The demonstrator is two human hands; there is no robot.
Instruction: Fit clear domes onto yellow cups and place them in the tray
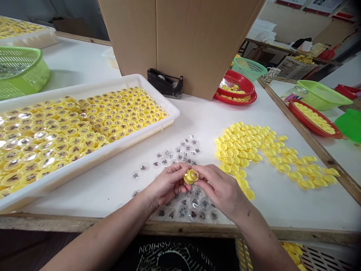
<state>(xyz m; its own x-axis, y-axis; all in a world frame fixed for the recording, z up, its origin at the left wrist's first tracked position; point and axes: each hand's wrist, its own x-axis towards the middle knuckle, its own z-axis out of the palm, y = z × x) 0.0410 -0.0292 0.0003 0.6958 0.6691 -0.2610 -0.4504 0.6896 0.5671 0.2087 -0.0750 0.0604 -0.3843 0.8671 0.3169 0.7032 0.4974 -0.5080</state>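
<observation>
A small yellow cup-like piece [189,177] is held between both hands, above the table's near middle. My left hand [171,180] pinches it from the left with thumb and fingers. From the right, the closed fingertips of my right hand [218,186] press on its rim. Beneath and around the hands lie clear round discs with small dark prints [183,211]. Loose yellow pieces [239,145] are spread to the right of the hands. On the left, a white tray [166,122] holds rows of yellow pieces topped with printed discs.
A tall cardboard box [180,41] stands at the back, a black tape dispenser [165,82] at its foot. Red plates [235,99], green baskets [21,73] and a wooden strip [310,143] lie around. The table's wooden edge [197,229] runs along the front.
</observation>
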